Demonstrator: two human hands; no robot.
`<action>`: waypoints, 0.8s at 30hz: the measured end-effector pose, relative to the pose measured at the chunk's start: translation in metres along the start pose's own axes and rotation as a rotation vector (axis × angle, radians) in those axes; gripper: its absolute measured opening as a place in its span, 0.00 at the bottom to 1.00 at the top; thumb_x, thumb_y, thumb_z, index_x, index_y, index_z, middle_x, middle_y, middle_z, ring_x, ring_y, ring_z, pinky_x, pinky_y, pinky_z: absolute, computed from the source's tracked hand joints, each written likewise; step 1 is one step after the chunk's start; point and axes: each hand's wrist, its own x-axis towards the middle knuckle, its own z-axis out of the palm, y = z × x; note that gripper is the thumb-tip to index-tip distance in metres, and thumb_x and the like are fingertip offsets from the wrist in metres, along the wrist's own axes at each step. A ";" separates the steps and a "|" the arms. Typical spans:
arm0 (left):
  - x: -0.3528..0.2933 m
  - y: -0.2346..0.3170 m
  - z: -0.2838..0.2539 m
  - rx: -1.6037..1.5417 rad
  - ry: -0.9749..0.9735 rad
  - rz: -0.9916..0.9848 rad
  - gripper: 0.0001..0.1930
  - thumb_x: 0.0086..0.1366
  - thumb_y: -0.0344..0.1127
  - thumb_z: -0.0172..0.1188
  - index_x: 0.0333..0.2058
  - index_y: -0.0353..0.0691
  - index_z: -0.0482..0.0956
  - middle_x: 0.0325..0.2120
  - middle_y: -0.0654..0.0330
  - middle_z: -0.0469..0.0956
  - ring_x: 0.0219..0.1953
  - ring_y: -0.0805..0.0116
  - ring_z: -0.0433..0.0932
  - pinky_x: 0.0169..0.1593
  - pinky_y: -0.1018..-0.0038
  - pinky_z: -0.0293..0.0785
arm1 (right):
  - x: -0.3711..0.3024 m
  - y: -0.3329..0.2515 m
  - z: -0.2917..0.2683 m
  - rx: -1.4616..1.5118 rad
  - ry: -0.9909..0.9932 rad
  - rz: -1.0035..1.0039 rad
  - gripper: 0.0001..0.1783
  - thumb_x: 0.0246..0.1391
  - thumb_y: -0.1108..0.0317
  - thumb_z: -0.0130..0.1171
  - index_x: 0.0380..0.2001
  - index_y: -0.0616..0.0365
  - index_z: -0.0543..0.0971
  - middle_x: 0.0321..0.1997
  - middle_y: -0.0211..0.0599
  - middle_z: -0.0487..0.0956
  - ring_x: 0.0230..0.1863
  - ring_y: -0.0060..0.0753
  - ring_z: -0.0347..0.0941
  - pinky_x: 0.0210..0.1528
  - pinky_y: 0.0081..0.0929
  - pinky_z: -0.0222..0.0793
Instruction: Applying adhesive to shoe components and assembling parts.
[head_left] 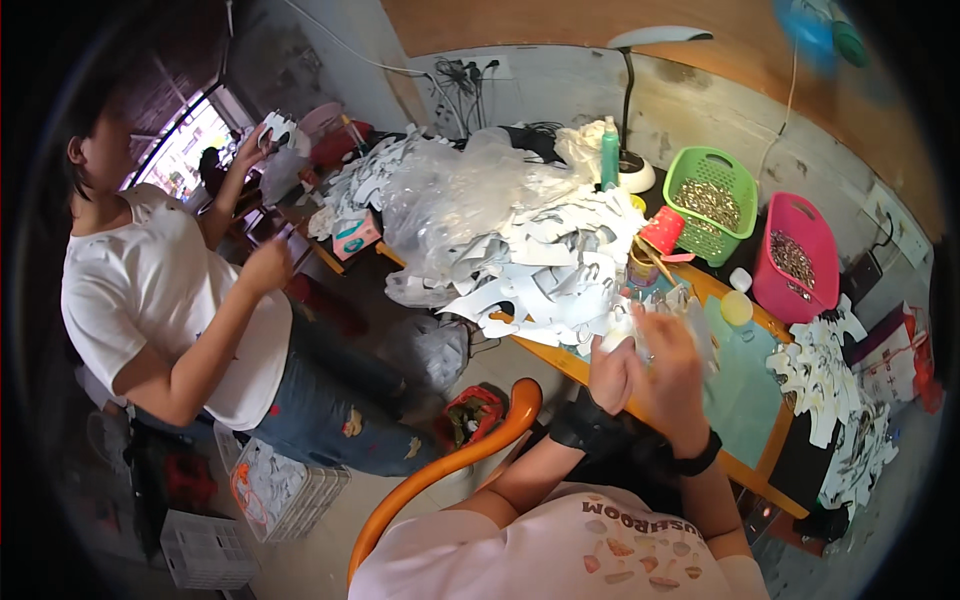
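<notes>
My left hand (611, 376) and my right hand (670, 365) are close together over the front edge of the table. The fingers of both are bent and drawn in around a small white cut piece (621, 326), whose shape is partly hidden and blurred. Just beyond my hands lies a large heap of flat white cut pieces (540, 265), some with dark openings. To the right of my right hand is a pale green work mat (745, 385) on the yellow-edged table.
Behind the mat stand a green basket (753, 222) and a pink basket (822, 292), both holding small metal parts. A red cup (661, 230), a green bottle (609, 152) and a desk lamp (660, 36) are near. White pieces (815, 375) lie at right. Another person (180, 290) stands left, beside a crate (290, 490).
</notes>
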 end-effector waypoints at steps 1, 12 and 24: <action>0.001 -0.001 -0.011 -0.036 0.003 -0.042 0.13 0.67 0.33 0.47 0.48 0.39 0.70 0.40 0.60 0.76 0.40 0.71 0.76 0.43 0.73 0.74 | -0.001 -0.006 0.006 0.038 -0.021 -0.028 0.22 0.45 0.75 0.60 0.48 0.62 0.75 0.44 0.48 0.74 0.44 0.49 0.71 0.50 0.42 0.65; 0.017 0.029 -0.005 -0.250 -0.110 0.052 0.20 0.67 0.30 0.39 0.57 0.33 0.62 0.53 0.54 0.70 0.54 0.62 0.70 0.57 0.63 0.65 | 0.005 -0.007 -0.010 -0.191 0.001 -0.117 0.16 0.44 0.69 0.62 0.40 0.57 0.78 0.50 0.44 0.69 0.54 0.52 0.62 0.56 0.48 0.54; 0.037 0.021 -0.047 -0.324 0.027 0.019 0.19 0.67 0.27 0.39 0.56 0.34 0.64 0.53 0.53 0.70 0.56 0.59 0.69 0.57 0.61 0.66 | 0.007 -0.011 -0.006 -0.160 -0.034 -0.028 0.18 0.47 0.67 0.60 0.45 0.52 0.76 0.54 0.38 0.68 0.61 0.50 0.56 0.65 0.64 0.36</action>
